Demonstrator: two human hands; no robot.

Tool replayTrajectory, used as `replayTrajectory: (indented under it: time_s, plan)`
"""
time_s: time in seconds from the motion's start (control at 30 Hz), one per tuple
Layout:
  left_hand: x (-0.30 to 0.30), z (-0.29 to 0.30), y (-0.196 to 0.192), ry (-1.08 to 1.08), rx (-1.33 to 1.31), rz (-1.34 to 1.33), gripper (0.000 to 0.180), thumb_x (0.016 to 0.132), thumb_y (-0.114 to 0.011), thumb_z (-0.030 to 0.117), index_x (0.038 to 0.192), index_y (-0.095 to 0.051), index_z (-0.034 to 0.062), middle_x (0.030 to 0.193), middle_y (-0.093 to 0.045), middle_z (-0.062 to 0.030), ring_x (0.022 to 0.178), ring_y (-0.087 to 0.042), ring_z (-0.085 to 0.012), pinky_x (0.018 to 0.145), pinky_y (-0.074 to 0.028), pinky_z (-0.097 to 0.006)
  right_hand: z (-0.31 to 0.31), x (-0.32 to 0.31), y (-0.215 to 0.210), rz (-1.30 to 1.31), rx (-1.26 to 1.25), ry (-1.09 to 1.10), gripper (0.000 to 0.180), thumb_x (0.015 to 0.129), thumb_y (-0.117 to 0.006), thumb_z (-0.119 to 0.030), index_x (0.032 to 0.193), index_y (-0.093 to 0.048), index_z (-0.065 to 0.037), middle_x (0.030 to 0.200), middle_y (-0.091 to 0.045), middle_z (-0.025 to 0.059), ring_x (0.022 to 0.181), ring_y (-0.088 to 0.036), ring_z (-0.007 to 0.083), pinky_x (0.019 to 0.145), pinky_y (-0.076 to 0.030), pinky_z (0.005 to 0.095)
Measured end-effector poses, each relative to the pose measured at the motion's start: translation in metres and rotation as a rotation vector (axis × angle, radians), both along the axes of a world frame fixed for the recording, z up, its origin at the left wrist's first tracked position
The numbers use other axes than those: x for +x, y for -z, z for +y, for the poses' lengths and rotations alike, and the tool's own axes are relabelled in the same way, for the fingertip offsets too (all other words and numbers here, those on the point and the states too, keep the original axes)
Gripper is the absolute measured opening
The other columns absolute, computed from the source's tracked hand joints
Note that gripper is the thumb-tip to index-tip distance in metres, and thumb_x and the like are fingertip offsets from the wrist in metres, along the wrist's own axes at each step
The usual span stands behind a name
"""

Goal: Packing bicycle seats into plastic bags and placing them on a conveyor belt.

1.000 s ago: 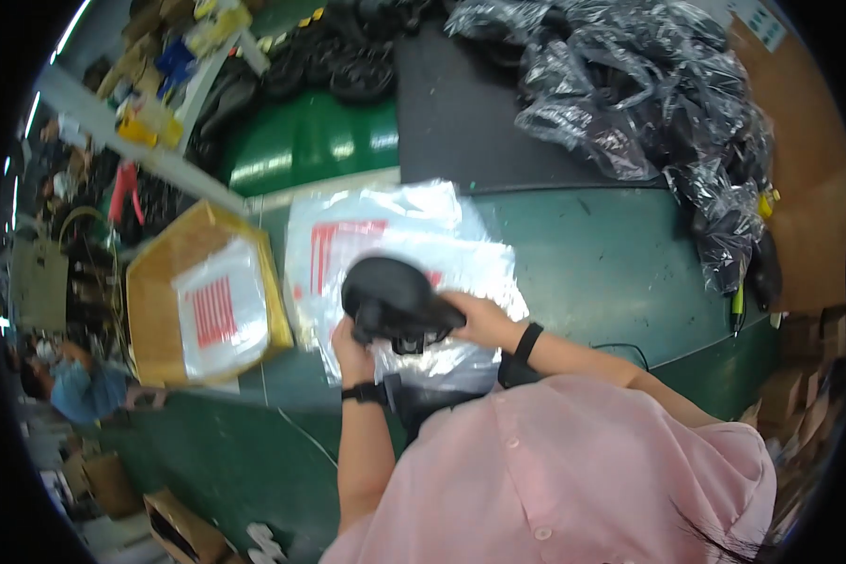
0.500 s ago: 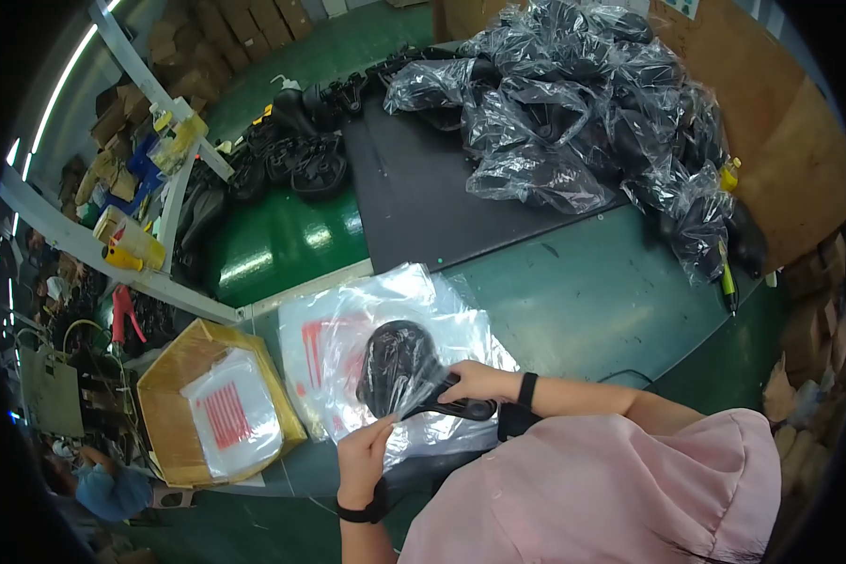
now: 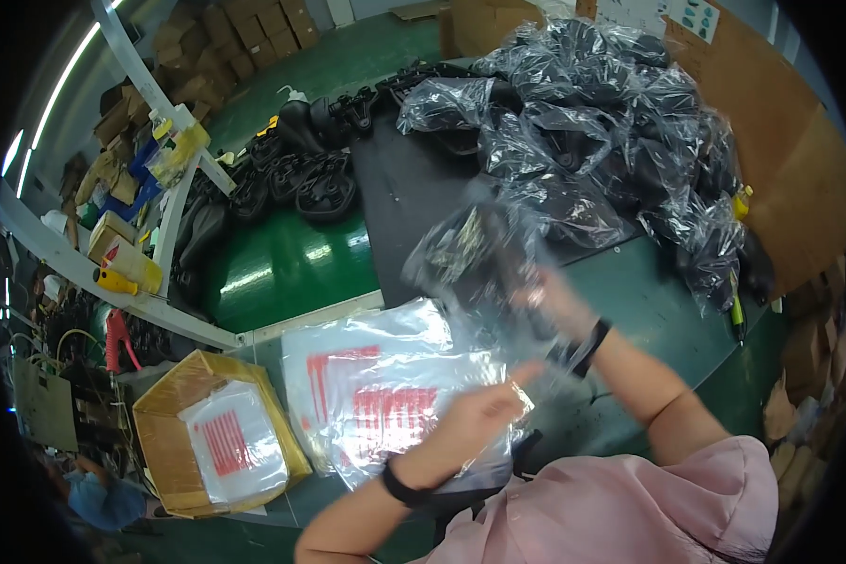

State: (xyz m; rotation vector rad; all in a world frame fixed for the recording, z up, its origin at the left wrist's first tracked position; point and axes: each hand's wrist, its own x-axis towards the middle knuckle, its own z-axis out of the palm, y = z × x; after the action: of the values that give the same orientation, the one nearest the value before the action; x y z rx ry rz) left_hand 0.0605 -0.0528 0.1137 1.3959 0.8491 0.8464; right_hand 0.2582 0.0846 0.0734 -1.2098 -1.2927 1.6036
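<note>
A black bicycle saddle in a clear plastic bag (image 3: 465, 246), smeared by motion, is lifted over the table near the dark mat. My right hand (image 3: 553, 305), blurred, has its fingers closed on the saddle's near, narrow end. Below it, my left hand (image 3: 479, 418) hovers over the stack of clear bags with red print (image 3: 395, 409), its index finger stretched toward the bag's loose end. I cannot make out whether that fingertip touches the plastic.
Bagged saddles (image 3: 573, 141) are heaped on the dark mat (image 3: 404, 202) at the far right. Unwrapped black saddles (image 3: 324, 183) lie to its left. A yellow bin (image 3: 164, 442) holding printed bags stands at left, beside a white post frame (image 3: 193, 315). A yellow-green pen (image 3: 739, 320) lies at the right edge.
The bagged saddle has gone from atop the bag stack up and away toward the dark mat in my right hand. My left hand has let go of the bag's edge and shifted right.
</note>
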Motion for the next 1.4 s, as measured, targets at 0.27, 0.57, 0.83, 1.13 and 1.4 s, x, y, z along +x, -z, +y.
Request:
replayTrajectory:
  time_s: [0.27,0.57,0.83,1.13,1.4]
  plan:
    - [-0.275,0.21,0.093,-0.852,-0.292,0.277,0.045,0.09,-0.046,0.035,0.121,-0.055,0.0029,0.105,-0.062,-0.0096,0.081,-0.059,-0.016,0.066,-0.05,-0.028,0.242,0.117,-0.025,0.106,0.545,0.713,0.036,0.087,-0.06,-0.024,0.116,-0.053,-0.003,0.103,-0.06,0.0038,0.091,-0.056,0.0155,0.083,-0.044,0.0314]
    - [-0.254,0.409,0.211,-1.16,-0.514,-0.027,0.064,0.089,-0.047,0.043,0.133,-0.03,-0.0012,0.1,-0.06,-0.0188,0.072,-0.062,-0.0256,0.054,-0.052,-0.035,0.118,-0.054,0.128,-0.428,0.406,-0.037,0.022,0.082,-0.062,-0.007,0.103,-0.066,-0.001,0.095,-0.067,0.0122,0.086,-0.064,0.017,0.076,-0.05,0.0283]
    - [-0.268,0.428,0.235,-1.457,-0.229,0.445,0.047,0.086,-0.046,0.029,0.103,-0.039,-0.0139,0.075,-0.059,-0.0228,0.048,-0.056,-0.028,0.048,-0.047,-0.037,0.099,-0.071,0.149,-0.226,0.192,-0.017,0.017,0.08,-0.062,-0.001,0.097,-0.066,0.0,0.087,-0.068,0.0119,0.078,-0.066,0.0157,0.069,-0.052,0.0268]
    - [-0.226,0.143,0.173,-0.801,0.373,0.602,0.034,0.083,-0.048,0.022,0.102,-0.05,-0.0055,0.071,-0.059,-0.0226,0.073,-0.059,-0.0393,0.068,-0.046,-0.043,0.096,-0.086,0.007,-0.995,1.009,-0.285,0.097,0.064,-0.078,-0.023,0.143,-0.025,-0.006,0.138,-0.037,0.0191,0.13,-0.033,0.0366,0.103,-0.032,0.0469]
    - [-0.122,0.057,-0.019,-0.724,-0.059,0.352,0.028,0.095,-0.049,0.021,0.111,-0.058,0.0001,0.069,-0.058,-0.009,0.066,-0.055,-0.0091,0.061,-0.044,-0.024,-0.009,-0.043,0.055,-0.099,0.315,-0.588,0.087,0.07,-0.078,-0.036,0.134,-0.031,0.0,0.095,-0.063,0.0153,0.081,-0.064,0.0313,0.071,-0.051,0.0407]
